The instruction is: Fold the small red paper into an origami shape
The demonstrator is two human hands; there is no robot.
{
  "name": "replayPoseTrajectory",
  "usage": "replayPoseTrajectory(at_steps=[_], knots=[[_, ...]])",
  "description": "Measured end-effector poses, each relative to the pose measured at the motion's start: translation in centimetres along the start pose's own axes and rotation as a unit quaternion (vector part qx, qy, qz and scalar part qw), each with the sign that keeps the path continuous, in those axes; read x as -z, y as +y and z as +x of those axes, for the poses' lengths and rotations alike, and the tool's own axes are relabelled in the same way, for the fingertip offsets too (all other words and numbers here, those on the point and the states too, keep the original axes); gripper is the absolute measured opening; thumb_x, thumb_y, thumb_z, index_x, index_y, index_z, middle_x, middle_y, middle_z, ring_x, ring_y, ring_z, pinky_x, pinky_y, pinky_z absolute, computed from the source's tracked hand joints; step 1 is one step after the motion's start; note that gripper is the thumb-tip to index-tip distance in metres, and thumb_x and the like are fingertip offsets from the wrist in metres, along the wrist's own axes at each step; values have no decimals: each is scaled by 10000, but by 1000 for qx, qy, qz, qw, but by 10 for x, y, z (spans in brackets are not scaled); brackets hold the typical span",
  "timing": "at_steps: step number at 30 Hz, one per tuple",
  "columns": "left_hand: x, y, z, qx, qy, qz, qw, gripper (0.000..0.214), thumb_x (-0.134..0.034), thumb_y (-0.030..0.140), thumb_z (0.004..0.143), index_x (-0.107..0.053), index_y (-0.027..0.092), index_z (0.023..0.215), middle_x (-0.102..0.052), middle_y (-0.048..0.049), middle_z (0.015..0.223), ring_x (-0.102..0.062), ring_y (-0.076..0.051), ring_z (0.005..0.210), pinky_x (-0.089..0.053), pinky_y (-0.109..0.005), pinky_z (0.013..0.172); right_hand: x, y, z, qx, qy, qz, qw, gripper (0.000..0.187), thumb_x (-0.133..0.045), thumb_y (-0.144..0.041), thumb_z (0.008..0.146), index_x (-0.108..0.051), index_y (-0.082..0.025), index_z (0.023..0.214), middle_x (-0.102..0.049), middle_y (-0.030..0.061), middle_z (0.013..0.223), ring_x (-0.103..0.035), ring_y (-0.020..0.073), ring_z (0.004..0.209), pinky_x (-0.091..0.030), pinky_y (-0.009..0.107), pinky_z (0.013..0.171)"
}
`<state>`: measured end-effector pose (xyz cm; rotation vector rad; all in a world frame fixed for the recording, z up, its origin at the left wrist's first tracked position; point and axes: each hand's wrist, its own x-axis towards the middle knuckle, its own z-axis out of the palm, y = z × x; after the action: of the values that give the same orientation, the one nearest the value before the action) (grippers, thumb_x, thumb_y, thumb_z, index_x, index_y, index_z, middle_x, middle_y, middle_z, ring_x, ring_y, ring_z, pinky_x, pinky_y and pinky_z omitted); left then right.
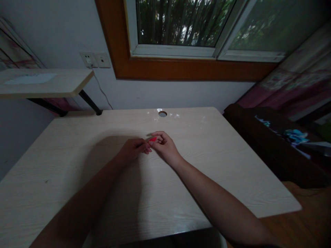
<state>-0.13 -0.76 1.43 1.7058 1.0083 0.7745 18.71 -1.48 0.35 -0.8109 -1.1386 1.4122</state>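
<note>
The left hand (134, 148) and right hand (164, 143) both clamp their grip on a red piece (153, 139) above the surface (219, 155)

Dim light, soft shadow (99, 151), glare on tabletop (212, 155)

The left hand (133, 150) and right hand (167, 146) are meeting at a small red piece (153, 139), leaving little room between their fingers (158, 133). Right of these, open tabletop (219, 155) is offering passage; ahead, the wall (155, 94) is blocking. Far ahead-left, a raised shelf (64, 81) and its black legs (90, 102) are obstructing; nearer, the forearms (203, 186) are flanking an open wedge.
</note>
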Motion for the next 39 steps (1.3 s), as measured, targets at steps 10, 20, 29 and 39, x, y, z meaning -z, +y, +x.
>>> replayPoseTrajectory(at_steps=[10,20,29,39], knots=[[-2,11,0,26,9,-15,1000,335,-619,448,885,-719,145,781,-758,-72,722,-719,-168,663,-565,-266,675,-3,-4,0,1,51,-2,999,312,-837,-273,681,-628,-220,906,-647,-54,677,-587,117,617,-445,268,636],[-1,7,1,34,13,-49,998,305,-645,429,862,-712,137,804,-760,-72,736,-721,-162,665,-573,-269,678,-3,-4,1,3,69,-5,998,315,-828,-263,677,-613,-220,904,-635,-65,658,-580,113,598,-441,265,626],[-2,9,0,38,17,-53,998,306,-640,437,869,-705,144,810,-765,-72,753,-725,-167,671,-584,-282,687,-3,-4,1,0,77,-1,997,305,-833,-260,665,-622,-216,881,-639,-60,670,-587,112,608,-455,265,637],[0,8,1,43,32,-73,996,274,-665,412,858,-704,149,793,-767,-68,770,-717,-155,681,-583,-264,694,-1,-5,2,1,95,10,995,290,-838,-271,677,-627,-214,869,-638,-59,668,-586,106,608,-459,256,639]])
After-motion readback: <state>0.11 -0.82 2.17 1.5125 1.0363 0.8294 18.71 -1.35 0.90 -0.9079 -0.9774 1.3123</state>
